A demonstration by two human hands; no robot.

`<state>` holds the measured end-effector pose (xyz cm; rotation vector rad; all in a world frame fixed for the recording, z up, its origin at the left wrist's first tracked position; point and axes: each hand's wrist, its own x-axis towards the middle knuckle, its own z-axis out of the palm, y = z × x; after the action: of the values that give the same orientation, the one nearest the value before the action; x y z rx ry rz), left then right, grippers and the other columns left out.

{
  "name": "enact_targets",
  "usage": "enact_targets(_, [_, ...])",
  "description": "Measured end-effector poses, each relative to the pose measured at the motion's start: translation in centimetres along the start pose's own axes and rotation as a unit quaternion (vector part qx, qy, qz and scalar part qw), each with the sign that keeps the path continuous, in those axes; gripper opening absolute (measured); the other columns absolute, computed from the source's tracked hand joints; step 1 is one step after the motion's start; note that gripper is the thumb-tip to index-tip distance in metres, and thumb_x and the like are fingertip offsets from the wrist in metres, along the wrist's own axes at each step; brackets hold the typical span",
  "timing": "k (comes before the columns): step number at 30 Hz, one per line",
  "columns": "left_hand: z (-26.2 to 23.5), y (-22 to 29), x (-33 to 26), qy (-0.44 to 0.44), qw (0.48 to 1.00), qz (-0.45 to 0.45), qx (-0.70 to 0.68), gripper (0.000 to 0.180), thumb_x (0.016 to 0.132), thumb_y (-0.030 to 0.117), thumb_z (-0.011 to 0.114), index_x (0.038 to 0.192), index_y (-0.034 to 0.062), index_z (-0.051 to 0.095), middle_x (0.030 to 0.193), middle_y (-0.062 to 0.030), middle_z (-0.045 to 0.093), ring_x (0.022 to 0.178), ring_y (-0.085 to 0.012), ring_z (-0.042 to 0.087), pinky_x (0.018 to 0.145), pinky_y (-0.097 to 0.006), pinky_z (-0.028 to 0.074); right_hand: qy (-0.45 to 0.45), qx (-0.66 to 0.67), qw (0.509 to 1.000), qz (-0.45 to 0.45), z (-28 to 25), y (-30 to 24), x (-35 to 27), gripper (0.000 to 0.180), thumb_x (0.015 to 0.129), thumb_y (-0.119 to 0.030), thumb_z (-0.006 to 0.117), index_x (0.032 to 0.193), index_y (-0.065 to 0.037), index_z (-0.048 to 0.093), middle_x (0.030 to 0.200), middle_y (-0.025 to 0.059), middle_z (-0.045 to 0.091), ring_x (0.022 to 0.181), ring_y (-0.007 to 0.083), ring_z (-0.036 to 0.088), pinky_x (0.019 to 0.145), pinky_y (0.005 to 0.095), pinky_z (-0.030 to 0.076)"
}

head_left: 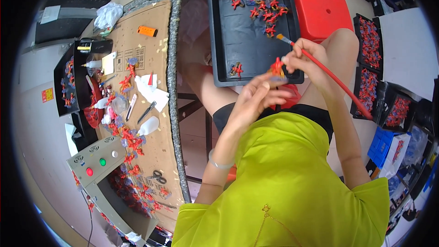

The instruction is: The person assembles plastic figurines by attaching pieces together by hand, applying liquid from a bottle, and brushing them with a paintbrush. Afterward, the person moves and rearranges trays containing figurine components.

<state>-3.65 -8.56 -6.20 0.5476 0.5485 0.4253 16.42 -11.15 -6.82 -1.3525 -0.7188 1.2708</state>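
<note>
My left hand (257,97) is partly smeared by motion, its fingers curled around the base of a small red figurine (277,67) with a purplish and yellow base. Close beside it, my right hand (309,59) grips a paintbrush (333,77) with a long red handle; its tan bristles point up and to the left. The right fingertips are at the figurine, and whether they also pinch it I cannot tell. Beyond both hands, a black tray (228,48) rests at my knees, with several similar red figurines (263,7) bunched at its far right and a few at its near left.
On the left stands a cardboard-covered workbench (160,23) with an orange box cutter (147,31), a white bottle (148,126), scissors (158,177) and a grey machine (98,162) with figurines in its opening. At right are a red stool (320,11) and black trays (368,41) of figurines.
</note>
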Motion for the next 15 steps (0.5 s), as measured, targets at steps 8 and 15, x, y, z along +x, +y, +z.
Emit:
enact_targets(8, [-17.9, -2.7, 8.1, 0.141, 0.618, 0.14, 0.761, 0.03, 0.073, -0.006, 0.059, 0.101, 0.0013, 0.06, 0.097, -0.0184, 0.061, 0.084, -0.033, 0.061, 0.074, -0.038, 0.051, 0.199, -0.364, 0.882, -0.225, -4.5, 8.5, 15.3, 0.018, 0.072, -0.008, 0.071, 0.072, -0.002, 0.054, 0.06, 0.0072, 0.061, 0.057, 0.0204, 0.062, 0.054, 0.0297, 0.047])
enact_targets(15, [-19.0, -3.1, 10.9, 0.145, 0.524, -0.021, 0.839, 0.027, 0.072, -0.004, 0.06, 0.098, 0.002, 0.055, 0.1, -0.0236, 0.056, 0.095, -0.0411, 0.058, 0.081, -0.044, 0.049, 0.278, -0.193, 0.898, -0.282, -5.1, 5.2, 12.3, 0.016, 0.08, -0.009, 0.067, 0.076, -0.002, 0.053, 0.073, 0.0063, 0.066, 0.066, 0.0116, 0.063, 0.062, 0.0235, 0.048])
